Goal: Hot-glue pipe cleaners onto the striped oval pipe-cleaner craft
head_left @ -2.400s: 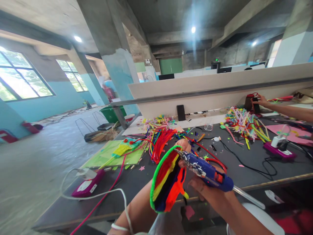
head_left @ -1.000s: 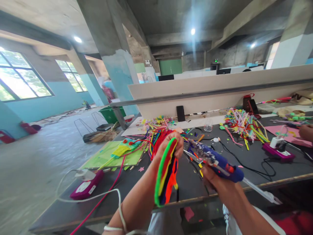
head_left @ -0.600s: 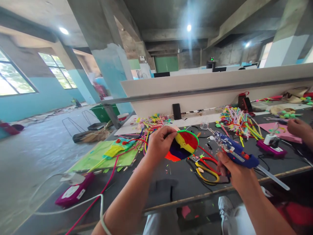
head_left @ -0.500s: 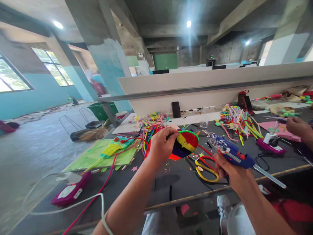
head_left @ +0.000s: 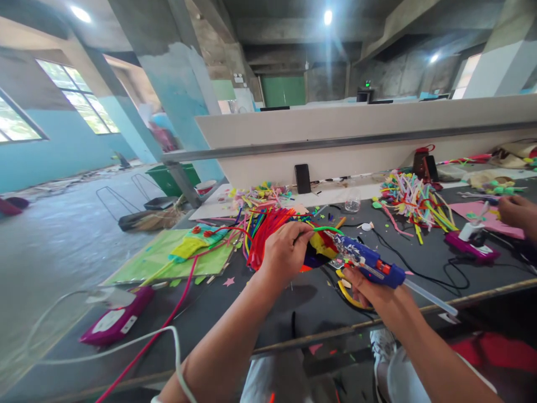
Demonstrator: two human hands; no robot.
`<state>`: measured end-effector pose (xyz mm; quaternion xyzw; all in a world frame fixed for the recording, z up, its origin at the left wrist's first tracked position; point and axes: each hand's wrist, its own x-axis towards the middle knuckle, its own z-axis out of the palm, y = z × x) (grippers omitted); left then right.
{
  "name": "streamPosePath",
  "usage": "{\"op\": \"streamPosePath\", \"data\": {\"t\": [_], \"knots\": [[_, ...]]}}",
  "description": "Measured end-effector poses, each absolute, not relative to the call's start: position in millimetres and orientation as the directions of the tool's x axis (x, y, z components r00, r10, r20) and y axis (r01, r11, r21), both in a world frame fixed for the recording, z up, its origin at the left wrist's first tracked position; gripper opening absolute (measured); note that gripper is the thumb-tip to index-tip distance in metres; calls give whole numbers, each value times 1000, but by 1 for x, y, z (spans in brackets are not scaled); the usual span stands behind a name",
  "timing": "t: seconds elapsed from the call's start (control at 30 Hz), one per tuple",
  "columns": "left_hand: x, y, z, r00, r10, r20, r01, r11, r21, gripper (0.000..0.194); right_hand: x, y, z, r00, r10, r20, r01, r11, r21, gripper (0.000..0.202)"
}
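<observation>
Two bare hands work above the dark counter (head_left: 310,319), both in view. Left hand (head_left: 285,252): grip closed, thumb and fingers pinching the near-left edge of a multicoloured piece (head_left: 321,246) with a green rim. Piece is held up off the surface, tilted, between the two hands; yellow, red and dark blue areas visible, lower part partly hidden. Right hand (head_left: 358,282): grip wrapped around the handle of a blue glue gun (head_left: 371,261), a translucent stick (head_left: 432,296) projecting from its rear. Nozzle end points left, at the right side of the piece; contact or small gap, cannot tell.

Below the right hand, a yellow loop handle (head_left: 347,297) lies partly covered. Behind the left hand, a bundle of red fuzzy stems (head_left: 266,235). To its left, a green sheet (head_left: 146,263) bearing a yellow and light-blue piece (head_left: 195,242). Black phone (head_left: 302,178) leans upright against the partition (head_left: 260,168). Purple power strip (head_left: 119,318) near the left end. At far right, a co-worker's hand (head_left: 514,212) beside a pink sheet (head_left: 482,215).
</observation>
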<state>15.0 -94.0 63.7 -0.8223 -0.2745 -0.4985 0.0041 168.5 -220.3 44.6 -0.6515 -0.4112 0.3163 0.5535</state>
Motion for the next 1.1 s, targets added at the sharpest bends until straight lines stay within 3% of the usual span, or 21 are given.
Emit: {"op": "streamPosePath", "data": {"t": [0.3, 0.37, 0.47, 0.6, 0.7, 0.83, 1.1], "knots": [[9, -90, 63, 335, 462, 821, 470, -837, 279, 7, 183, -222, 39, 501, 864, 45, 199, -65, -978, 36], [8, -88, 60, 368, 447, 815, 458, -850, 259, 8, 196, -222, 40, 521, 839, 158, 343, -36, -939, 35], [10, -90, 55, 491, 436, 754, 424, -876, 231, 10, 212, -219, 38, 577, 687, 442, 540, 85, -838, 26], [16, -101, 49, 704, 393, 592, 350, -917, 192, 15, 216, -214, 35, 467, 653, 597, 614, 247, -750, 24], [22, -111, 49, 845, 304, 439, 292, -951, 98, 19, 211, -213, 35, 348, 751, 561, 625, 261, -736, 26], [27, -121, 50, 925, 248, 288, 262, -965, -12, 20, 203, -211, 38, 315, 871, 378, 592, 131, -796, 30], [29, -127, 48, 923, 262, 282, 287, -957, -50, 18, 201, -207, 37, 314, 911, 266, 479, 90, -873, 11]]}}
